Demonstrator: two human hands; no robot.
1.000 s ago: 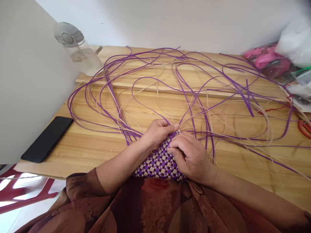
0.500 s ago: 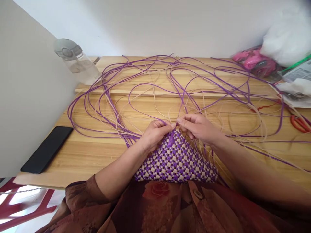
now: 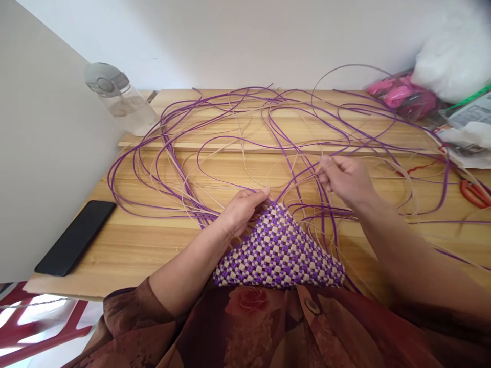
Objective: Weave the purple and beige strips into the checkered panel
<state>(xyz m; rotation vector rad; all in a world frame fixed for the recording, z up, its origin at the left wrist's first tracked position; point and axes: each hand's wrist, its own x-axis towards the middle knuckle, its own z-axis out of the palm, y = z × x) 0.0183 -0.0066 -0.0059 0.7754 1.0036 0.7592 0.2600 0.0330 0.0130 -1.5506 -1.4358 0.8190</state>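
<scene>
Well, weave (image 3: 280, 250) (checked) against left fingers (image 3: 261, 194).

Holding the woven piece (image 3: 280, 248) of purple and cream checks near its far tip, with the left hand (image 3: 241, 212). Pinching with the right hand (image 3: 345, 181), raised and apart from the weave, a purple strand (image 3: 294, 181), and perhaps a pale one also, too thin there for being sure. Across the wooden table (image 3: 126, 250), loose purple and pale strands (image 3: 166, 134) in wide, crossing loops. To the left, a dark phone (image 3: 75, 237) lying flat, and beyond it a clear bottle (image 3: 128, 107) with grey lid. To the right, a red-handled tool (image 3: 468, 197); farther back, a pink bundle (image 3: 401, 93) beside a white bag (image 3: 447, 71).
</scene>
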